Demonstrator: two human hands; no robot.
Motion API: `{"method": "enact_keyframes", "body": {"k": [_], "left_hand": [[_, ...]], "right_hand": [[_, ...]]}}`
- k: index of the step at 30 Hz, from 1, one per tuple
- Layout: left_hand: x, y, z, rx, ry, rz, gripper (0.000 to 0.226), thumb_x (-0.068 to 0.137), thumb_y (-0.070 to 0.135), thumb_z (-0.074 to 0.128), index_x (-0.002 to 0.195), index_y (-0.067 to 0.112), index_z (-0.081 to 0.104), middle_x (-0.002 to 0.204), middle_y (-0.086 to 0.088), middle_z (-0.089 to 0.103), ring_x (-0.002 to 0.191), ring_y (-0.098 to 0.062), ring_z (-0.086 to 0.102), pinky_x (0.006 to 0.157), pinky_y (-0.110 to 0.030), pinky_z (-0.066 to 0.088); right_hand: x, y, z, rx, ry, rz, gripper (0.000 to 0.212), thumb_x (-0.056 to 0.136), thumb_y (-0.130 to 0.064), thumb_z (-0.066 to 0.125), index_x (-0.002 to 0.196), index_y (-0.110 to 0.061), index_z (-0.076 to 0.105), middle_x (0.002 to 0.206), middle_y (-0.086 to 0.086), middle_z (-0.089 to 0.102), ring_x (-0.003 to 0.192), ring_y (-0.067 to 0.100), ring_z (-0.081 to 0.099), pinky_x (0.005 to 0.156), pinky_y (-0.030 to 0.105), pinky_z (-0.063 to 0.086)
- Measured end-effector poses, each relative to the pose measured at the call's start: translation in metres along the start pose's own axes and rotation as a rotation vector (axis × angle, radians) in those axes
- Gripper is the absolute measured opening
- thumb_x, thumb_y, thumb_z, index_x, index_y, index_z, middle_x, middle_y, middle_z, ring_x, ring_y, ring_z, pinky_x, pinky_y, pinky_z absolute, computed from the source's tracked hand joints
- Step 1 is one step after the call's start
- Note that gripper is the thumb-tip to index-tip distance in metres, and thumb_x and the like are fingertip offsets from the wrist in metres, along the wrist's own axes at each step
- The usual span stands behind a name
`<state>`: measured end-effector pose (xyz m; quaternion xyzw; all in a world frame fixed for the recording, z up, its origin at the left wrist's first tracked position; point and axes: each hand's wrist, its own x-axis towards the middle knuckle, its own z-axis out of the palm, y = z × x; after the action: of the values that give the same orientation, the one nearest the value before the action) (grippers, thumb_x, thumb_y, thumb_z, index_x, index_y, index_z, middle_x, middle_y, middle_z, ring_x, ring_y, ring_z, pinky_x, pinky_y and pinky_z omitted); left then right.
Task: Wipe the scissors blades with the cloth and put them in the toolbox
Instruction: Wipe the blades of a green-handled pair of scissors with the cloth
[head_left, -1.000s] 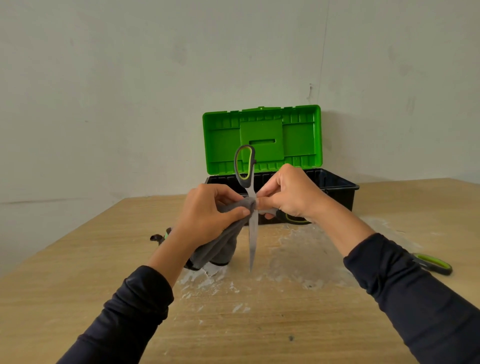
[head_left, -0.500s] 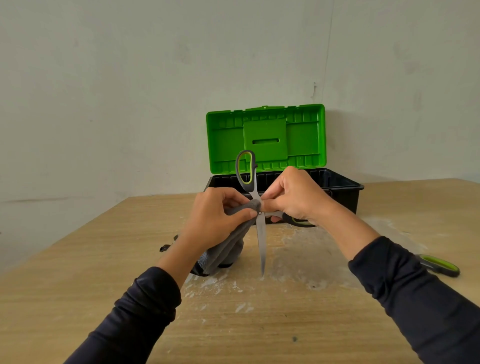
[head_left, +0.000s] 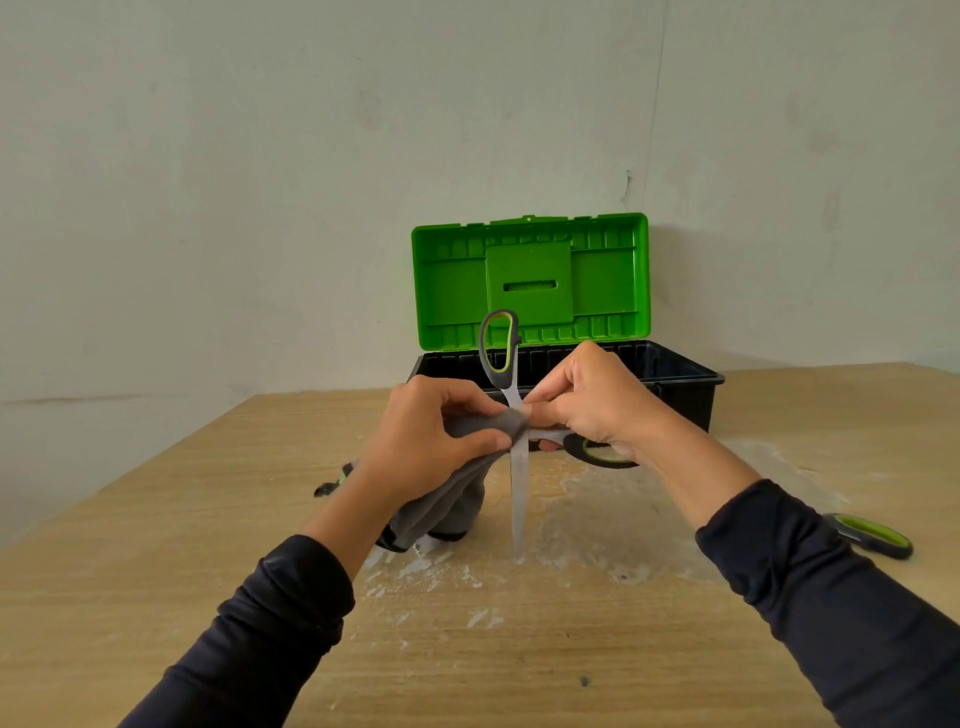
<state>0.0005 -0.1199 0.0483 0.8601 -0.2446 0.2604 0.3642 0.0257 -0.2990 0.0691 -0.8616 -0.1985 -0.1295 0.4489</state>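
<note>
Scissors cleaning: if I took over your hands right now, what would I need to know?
Left hand grips the grey cloth and presses it to the blade near the pivot.
Right hand holds the scissors, which are spread open, one blade pointing down over the table.
Toolbox stands open behind, lid up.
Done: wiping is under way.
Left: finish wiping the blades, then put the scissors in the toolbox.

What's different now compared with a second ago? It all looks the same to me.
Very little. The left hand still pinches the grey cloth against the scissors near the pivot, and the right hand still holds them, one blade pointing down. Only the view shifted slightly. The toolbox stays open, and a second green-handled tool lies on the table.
</note>
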Motion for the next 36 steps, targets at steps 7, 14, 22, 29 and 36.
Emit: {"method": "enact_keyframes", "body": {"k": [7, 14, 22, 29, 36], "left_hand": [[0.002, -0.007, -0.007, 0.010, -0.067, -0.039, 0.012, 0.077, 0.022, 0.073, 0.089, 0.020, 0.072, 0.082, 0.006, 0.072, 0.074, -0.005, 0.067, 0.072, -0.024, 0.056], [0.000, -0.014, -0.022, -0.181, 0.002, -0.251, 0.014, 0.076, 0.016, 0.074, 0.089, 0.013, 0.072, 0.080, 0.002, 0.071, 0.073, -0.007, 0.066, 0.068, -0.015, 0.053], [0.002, -0.020, -0.025, -0.461, -0.025, -0.418, 0.010, 0.081, 0.008, 0.067, 0.086, 0.015, 0.072, 0.074, -0.003, 0.072, 0.065, -0.013, 0.066, 0.063, -0.022, 0.054], [0.001, -0.022, -0.028, -0.543, -0.064, -0.405, 0.011, 0.084, 0.002, 0.061, 0.086, 0.010, 0.069, 0.066, 0.002, 0.072, 0.058, -0.007, 0.065, 0.056, -0.016, 0.053], [-0.001, -0.022, -0.029, -0.749, -0.141, -0.506, 0.015, 0.075, 0.013, 0.062, 0.084, 0.002, 0.067, 0.064, -0.006, 0.067, 0.053, -0.012, 0.063, 0.049, -0.019, 0.053]], "right_hand": [[-0.002, -0.006, 0.003, -0.086, -0.017, -0.089, 0.017, 0.074, -0.021, 0.078, 0.084, -0.008, 0.078, 0.074, 0.011, 0.075, 0.062, 0.012, 0.070, 0.069, 0.025, 0.058], [0.000, 0.005, -0.017, -0.040, -0.030, -0.093, 0.009, 0.076, -0.012, 0.076, 0.082, -0.005, 0.077, 0.069, 0.011, 0.074, 0.061, 0.023, 0.072, 0.071, 0.030, 0.060], [-0.002, 0.003, -0.045, 0.180, -0.434, -0.003, 0.032, 0.091, 0.013, 0.044, 0.104, -0.011, 0.061, 0.096, 0.015, 0.071, 0.083, 0.024, 0.073, 0.077, 0.030, 0.059], [0.003, 0.001, -0.046, -0.132, -0.492, -0.356, 0.043, 0.081, 0.011, 0.061, 0.105, -0.022, 0.074, 0.087, -0.015, 0.063, 0.085, 0.011, 0.061, 0.076, 0.026, 0.053], [0.012, 0.004, -0.046, -0.069, -0.508, -0.473, 0.035, 0.076, 0.000, 0.073, 0.107, -0.016, 0.072, 0.124, -0.008, 0.058, 0.116, -0.001, 0.051, 0.097, 0.019, 0.044]]}}
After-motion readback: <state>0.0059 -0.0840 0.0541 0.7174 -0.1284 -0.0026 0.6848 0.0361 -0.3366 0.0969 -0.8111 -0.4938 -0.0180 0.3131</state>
